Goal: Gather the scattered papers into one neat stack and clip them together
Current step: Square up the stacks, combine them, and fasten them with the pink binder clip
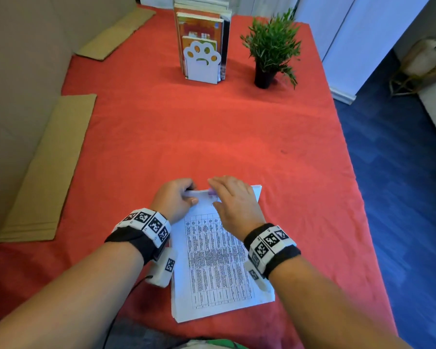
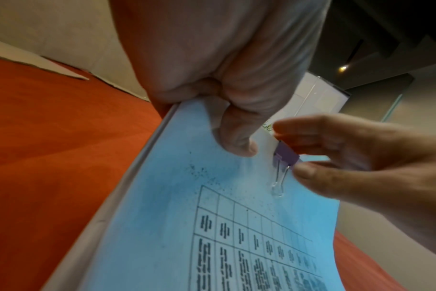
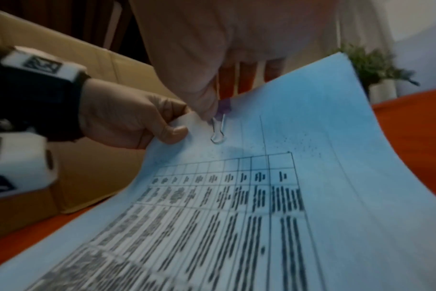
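A stack of printed papers (image 1: 217, 260) lies on the red tablecloth (image 1: 212, 137) near the front edge, its far end lifted a little. My left hand (image 1: 186, 195) grips the stack's far left corner, thumb (image 2: 236, 141) on top and fingers underneath. A purple binder clip (image 1: 212, 192) sits on the far edge of the stack (image 2: 174, 216), its wire handle folded flat on the top sheet. My right hand (image 1: 233, 197) pinches the clip (image 2: 288, 154) between index finger and thumb (image 2: 311, 173). In the right wrist view the clip (image 3: 224, 107) shows under my fingers.
A white paw-shaped bookend with books (image 1: 203, 64) and a potted plant (image 1: 269, 51) stand at the back. Flat cardboard sheets (image 1: 48, 172) lie along the left side. The table's right edge drops to a blue floor (image 1: 400, 172).
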Tool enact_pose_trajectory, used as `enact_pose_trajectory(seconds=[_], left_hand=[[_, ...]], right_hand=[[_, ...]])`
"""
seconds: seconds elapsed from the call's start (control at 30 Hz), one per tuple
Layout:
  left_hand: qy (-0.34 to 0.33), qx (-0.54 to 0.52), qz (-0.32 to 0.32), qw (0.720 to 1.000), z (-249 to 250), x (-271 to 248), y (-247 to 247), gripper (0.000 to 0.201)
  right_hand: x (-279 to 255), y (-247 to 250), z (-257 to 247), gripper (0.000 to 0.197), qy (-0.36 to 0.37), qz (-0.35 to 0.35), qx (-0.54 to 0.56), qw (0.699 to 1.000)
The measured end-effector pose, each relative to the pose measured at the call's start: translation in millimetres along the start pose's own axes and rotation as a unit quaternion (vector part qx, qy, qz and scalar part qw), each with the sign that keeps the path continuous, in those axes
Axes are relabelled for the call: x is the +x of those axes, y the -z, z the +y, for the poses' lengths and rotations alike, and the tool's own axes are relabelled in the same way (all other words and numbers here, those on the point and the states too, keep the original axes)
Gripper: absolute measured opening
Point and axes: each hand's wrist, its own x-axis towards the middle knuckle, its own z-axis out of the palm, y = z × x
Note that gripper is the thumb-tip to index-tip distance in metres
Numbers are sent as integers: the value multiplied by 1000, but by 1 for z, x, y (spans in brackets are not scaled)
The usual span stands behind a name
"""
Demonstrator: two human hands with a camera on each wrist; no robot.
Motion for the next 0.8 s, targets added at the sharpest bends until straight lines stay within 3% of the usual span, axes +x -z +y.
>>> enact_pose_trajectory(seconds=[0.13, 0.2, 0.3, 0.37, 0.4, 0.47, 0.57, 0.6, 0.73, 0.8], left_hand=[[-40, -8, 5, 999, 8, -12, 4, 20], [-41, -18, 8, 999, 10, -14, 7, 21], [-29, -38, 3, 999, 11, -15, 20, 12], [-22, -72, -3, 997, 8, -13, 32, 14], [-20, -88, 2, 996, 5, -11, 38, 19], [2, -136, 28, 990, 0, -8, 51, 23], [54, -217, 64, 973, -6, 1, 66, 28], [68, -233, 73, 967, -7, 4, 70, 29], [99, -284, 109, 948, -5, 13, 79, 28], [102, -299, 148, 937, -7, 16, 75, 25]], right_hand=[[5, 14, -4, 54, -46, -62, -20, 997], [2, 17, -7, 56, -61, -35, -33, 997], [-5, 21, -3, 69, -137, 68, -19, 988], [-10, 26, 8, 81, -210, 92, 96, 969], [-14, 26, 17, 81, -247, 78, 202, 944], [-27, 29, 30, 67, -302, 9, 357, 884], [-52, 29, 46, 9, -314, -75, 342, 883], [-61, 27, 50, 3, -317, -91, 342, 880], [-79, 26, 54, 5, -344, -134, 422, 828], [-78, 27, 52, 13, -380, -104, 442, 806]])
